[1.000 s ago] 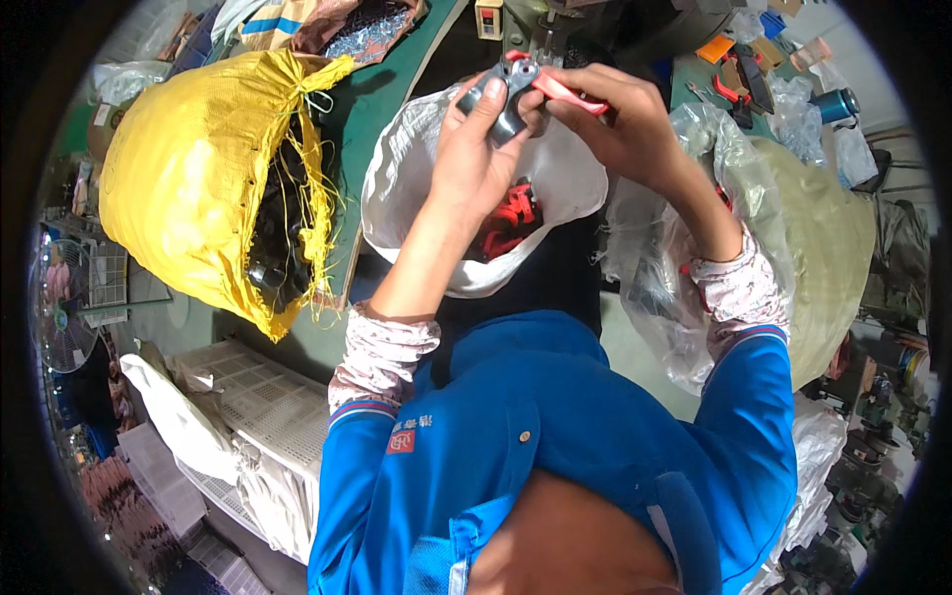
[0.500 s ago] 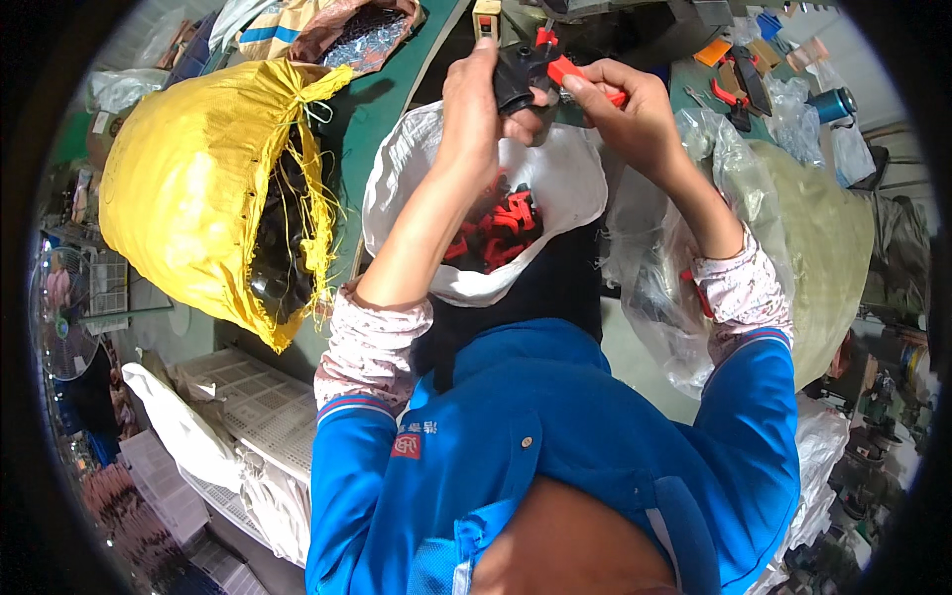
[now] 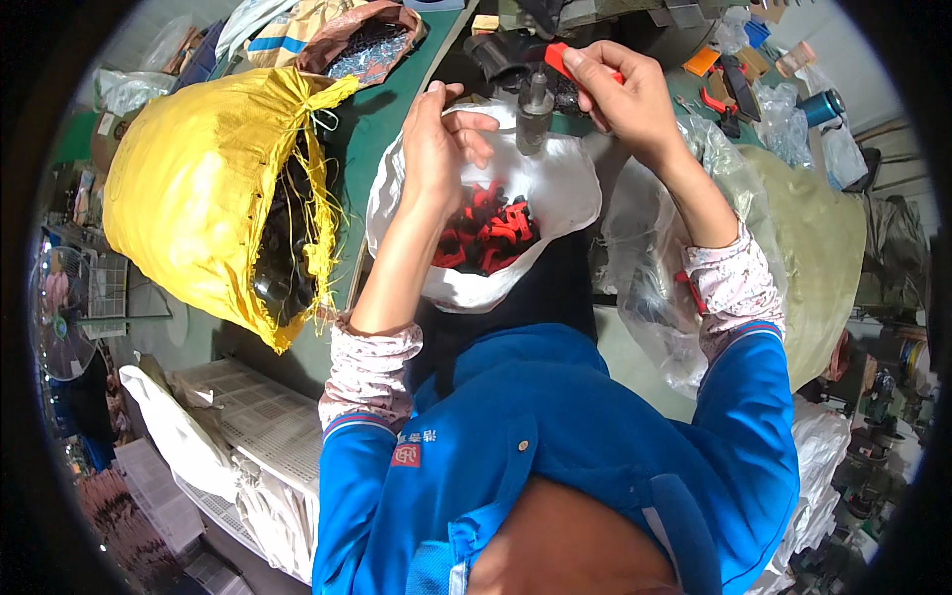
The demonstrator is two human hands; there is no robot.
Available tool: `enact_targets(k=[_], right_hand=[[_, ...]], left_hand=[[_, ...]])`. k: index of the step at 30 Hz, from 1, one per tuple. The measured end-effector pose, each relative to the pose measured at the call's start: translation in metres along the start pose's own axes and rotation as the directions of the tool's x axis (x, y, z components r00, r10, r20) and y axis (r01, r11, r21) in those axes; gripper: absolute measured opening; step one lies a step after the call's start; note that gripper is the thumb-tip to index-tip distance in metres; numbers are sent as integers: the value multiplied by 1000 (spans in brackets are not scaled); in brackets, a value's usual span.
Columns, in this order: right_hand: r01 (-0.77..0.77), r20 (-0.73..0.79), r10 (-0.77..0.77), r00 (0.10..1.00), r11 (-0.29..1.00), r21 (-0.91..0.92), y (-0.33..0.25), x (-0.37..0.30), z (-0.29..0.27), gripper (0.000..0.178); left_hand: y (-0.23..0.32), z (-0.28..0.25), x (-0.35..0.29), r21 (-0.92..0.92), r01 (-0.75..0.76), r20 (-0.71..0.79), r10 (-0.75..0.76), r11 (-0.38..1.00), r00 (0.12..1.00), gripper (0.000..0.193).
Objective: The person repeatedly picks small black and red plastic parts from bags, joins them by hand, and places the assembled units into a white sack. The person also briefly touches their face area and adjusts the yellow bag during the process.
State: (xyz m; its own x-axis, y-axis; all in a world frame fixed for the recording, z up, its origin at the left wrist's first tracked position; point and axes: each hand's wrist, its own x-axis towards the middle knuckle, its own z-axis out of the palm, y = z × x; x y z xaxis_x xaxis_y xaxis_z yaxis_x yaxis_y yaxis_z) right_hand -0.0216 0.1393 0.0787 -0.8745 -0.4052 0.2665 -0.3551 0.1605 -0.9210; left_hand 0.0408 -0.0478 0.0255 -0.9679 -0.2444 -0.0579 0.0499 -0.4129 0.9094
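Note:
My left hand [image 3: 441, 139] hangs over the left rim of a white sack [image 3: 392, 203], its fingers apart and nothing in them. In my right hand [image 3: 630, 99] is a red plastic piece [image 3: 558, 59], pinched between thumb and fingers; part of it is covered by the hand. Between my hands stands an upright metal cylinder with a narrower top [image 3: 535, 117]. Behind it is a black tubular plastic part [image 3: 496, 59], touched by neither hand. Several red and black plastic parts [image 3: 506, 226] lie inside the white sack.
A large yellow woven sack [image 3: 188, 178] holding black parts sits on the left. Beyond it is an open bag of small metal pieces [image 3: 367, 52]. Clear plastic bags [image 3: 650, 238] and a pale green sack [image 3: 818, 248] stand on the right. Tools and boxes lie at the far right.
My left hand has let go of the black plastic part and moved left and nearer, its fingers opening. My right hand has shifted slightly up, still holding the red piece. The metal cylinder now shows.

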Motion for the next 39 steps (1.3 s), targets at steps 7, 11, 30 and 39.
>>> enact_targets(k=[7,11,30,39], right_hand=[[533,99,-554,827,716,-450,2,-27,45,23],[684,203,-694,690,535,-495,48,-38,67,34],[733,156,-750,642,542,-412,101,-56,94,30],[723,162,-730,663,570,-392,102,-60,94,35]], left_hand=[[-9,-30,-14,-318,50,-27,-61,947,998,45],[-23,-43,-32,-602,173,-88,-280,780,956,52],[-55,-66,-37,-407,43,41,-29,912,999,25],[-61,-68,-39,-401,110,5,-118,909,993,20]])
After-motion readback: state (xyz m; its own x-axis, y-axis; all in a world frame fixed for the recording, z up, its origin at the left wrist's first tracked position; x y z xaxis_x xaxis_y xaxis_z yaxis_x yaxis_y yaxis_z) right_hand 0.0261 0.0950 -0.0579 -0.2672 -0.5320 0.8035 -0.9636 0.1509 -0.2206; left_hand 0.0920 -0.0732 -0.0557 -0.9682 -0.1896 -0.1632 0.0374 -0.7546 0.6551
